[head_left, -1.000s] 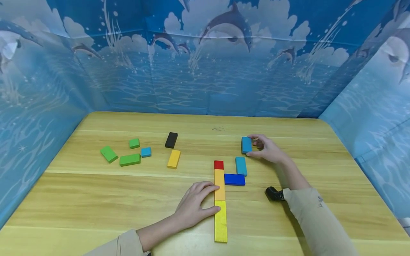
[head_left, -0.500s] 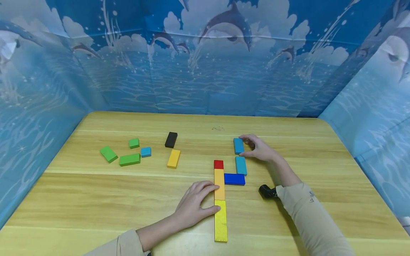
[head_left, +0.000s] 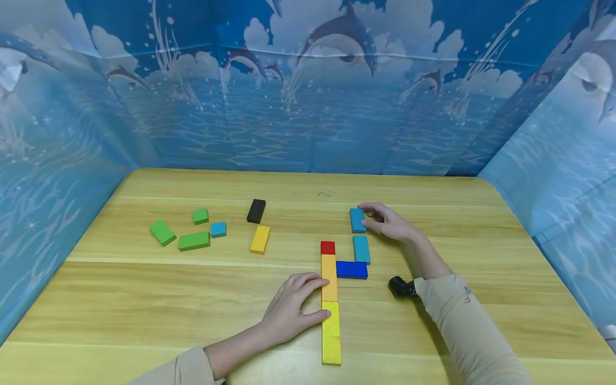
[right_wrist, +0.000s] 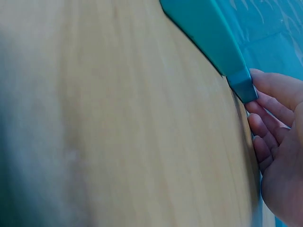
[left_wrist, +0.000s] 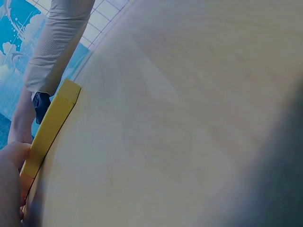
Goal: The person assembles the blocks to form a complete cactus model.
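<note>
My left hand (head_left: 292, 310) lies beside a straight row of blocks, fingertips on the orange block (head_left: 329, 291) and thumb on the long yellow block (head_left: 331, 342). A small red block (head_left: 328, 247) caps the row's far end. From the orange block a dark blue block (head_left: 352, 270) extends right, and a light blue block (head_left: 362, 249) stands up from its right end. My right hand (head_left: 391, 222) holds another light blue block (head_left: 357, 220) just beyond that one, thumb on its right side and index finger at its far corner. In the right wrist view the thumb meets the block's end (right_wrist: 242, 85).
At left lie several loose green blocks (head_left: 194, 241) and a small blue block (head_left: 218, 229). A black block (head_left: 256, 211) and a yellow-orange block (head_left: 260, 239) sit left of centre. A dolphin-print curtain (head_left: 308, 123) encloses the table (head_left: 144, 299) behind and at the sides.
My right hand has brought the light blue block left, above the other light blue one. Its thumb has since shifted from the near end to the right side. The left hand stays put.
</note>
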